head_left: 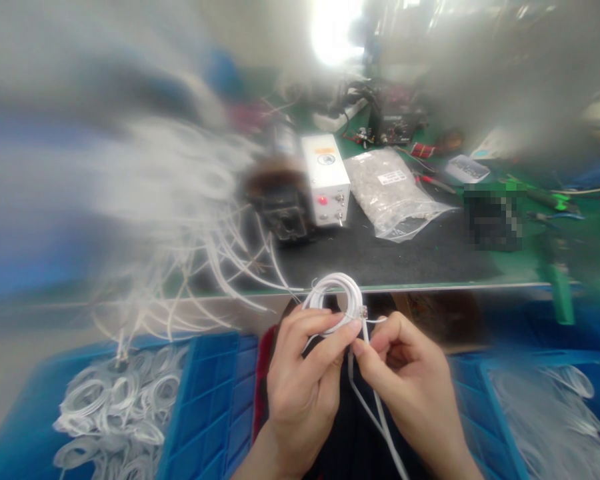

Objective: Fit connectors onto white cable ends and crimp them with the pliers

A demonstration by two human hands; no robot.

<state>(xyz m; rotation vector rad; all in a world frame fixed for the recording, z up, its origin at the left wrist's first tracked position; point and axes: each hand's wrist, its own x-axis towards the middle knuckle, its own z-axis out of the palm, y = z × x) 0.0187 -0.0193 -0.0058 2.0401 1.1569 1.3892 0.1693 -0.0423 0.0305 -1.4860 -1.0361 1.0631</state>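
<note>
A small coil of white cable (336, 285) is held up just below the table's front edge. My left hand (307, 367) is closed on the coil, its fingers wrapped over the lower part. Close beside it, my right hand (405, 373) pinches a length of the white cable between thumb and fingers at the coil's lower right. A small metallic connector (363, 312) shows at the coil's right side, above the pinching fingers. Loose cable (390, 443) hangs down between my wrists and out of view.
Blue crates (200, 400) stand below, the left one holding many coiled cables (113, 400). On the table (420, 263) are a white box (326, 180) with a red light, a bag of small parts (387, 187) and a green-handled tool (560, 287). White cables (180, 193) overhang the left edge.
</note>
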